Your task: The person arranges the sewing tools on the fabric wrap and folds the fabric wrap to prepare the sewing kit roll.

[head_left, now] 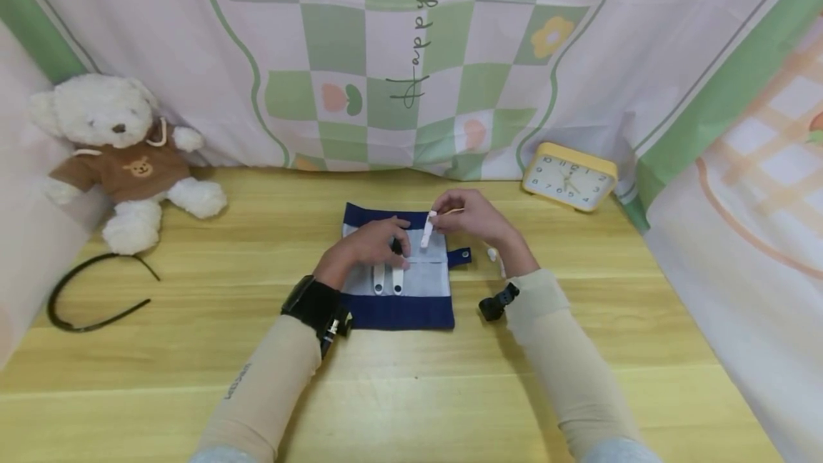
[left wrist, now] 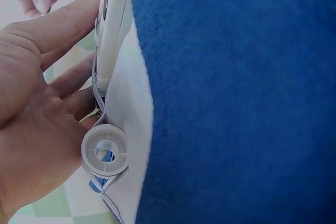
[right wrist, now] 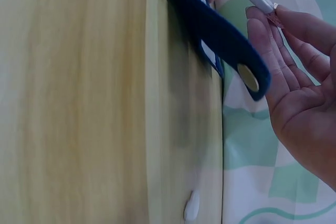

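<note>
Hanging over the pouch (head_left: 400, 314), bundle (head_left: 427, 234) pinched at its upper end by right grip (head_left: 473, 216); left grip (head_left: 373, 243) relaxed

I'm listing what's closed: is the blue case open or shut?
Open: the case lies spread, its pale lining showing and its strap unfastened.

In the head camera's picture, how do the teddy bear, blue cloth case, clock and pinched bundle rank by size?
Largest to smallest, as they look there:
1. teddy bear
2. blue cloth case
3. clock
4. bundle in the right hand
</note>
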Motion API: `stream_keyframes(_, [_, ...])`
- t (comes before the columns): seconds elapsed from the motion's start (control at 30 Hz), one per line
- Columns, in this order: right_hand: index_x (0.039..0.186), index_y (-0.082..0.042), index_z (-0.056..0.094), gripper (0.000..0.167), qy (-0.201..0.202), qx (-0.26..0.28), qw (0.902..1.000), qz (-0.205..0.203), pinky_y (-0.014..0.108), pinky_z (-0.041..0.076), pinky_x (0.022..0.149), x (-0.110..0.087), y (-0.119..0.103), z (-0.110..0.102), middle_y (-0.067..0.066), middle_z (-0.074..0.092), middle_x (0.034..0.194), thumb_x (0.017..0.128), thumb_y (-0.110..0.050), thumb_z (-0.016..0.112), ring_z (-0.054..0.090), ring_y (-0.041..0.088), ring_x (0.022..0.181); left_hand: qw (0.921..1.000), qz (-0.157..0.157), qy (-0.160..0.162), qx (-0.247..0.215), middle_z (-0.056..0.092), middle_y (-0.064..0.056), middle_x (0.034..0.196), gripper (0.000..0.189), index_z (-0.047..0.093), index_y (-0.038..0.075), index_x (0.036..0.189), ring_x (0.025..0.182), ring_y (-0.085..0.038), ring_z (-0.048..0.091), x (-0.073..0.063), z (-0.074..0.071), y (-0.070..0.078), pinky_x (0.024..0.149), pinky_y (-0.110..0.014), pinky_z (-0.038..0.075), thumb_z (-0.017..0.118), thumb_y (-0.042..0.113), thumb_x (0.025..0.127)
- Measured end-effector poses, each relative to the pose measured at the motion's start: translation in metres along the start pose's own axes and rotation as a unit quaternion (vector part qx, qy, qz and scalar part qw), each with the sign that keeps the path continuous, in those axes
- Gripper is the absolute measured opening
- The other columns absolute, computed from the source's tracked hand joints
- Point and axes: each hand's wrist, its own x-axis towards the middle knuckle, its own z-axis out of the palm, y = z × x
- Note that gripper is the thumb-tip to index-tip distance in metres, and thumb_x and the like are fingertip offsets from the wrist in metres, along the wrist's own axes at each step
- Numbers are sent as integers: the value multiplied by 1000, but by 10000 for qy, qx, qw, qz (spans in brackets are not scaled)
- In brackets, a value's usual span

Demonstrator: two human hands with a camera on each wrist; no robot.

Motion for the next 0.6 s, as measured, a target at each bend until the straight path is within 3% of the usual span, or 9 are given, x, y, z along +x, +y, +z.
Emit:
stream_keyframes(0.37, [105,4,66,12,-170,-400,9988,-230,44,60,81,8,0,11,15,65,96,95,-2,69,67,28,88,10000,-42,-70,6,34,-15,162,9,73,11,95,154,-34,11,0,-1,0,120,-47,26,78,17,92])
stream_keyframes(0.6, [105,2,68,11,-346,-804,9959,-212,39,54,76,11,0,18,16,67,98,95,-3,68,64,27,90,9999,46,-86,120,35,-17,161,10,72,11,96,154,-36,13,-1,-1,0,119,-48,29,78,17,92])
